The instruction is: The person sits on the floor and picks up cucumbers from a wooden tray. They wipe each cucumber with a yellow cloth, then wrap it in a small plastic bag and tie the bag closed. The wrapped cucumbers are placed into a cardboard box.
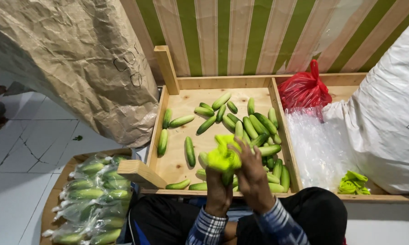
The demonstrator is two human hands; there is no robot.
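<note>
Both hands, left hand [218, 188] and right hand [250, 174], close together on a net [222, 156], lime-green, likely light, soft and stretchy, best gripped at its mouth, just above loose cucumbers [259, 124].

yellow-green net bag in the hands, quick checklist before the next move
1. Net bag held by both hands: ok, left hand grips below it, right hand beside and over it.
2. Cucumber inside the bag: ok, a green end shows below the mesh.
3. Bag mouth open or shut: cannot tell, mesh is bunched.
4. Loose cucumbers within reach in the wooden tray: ok.
5. Spare nets at the right: ok.
6. Room on the pile of packed cucumbers at the left: cannot tell.
</note>
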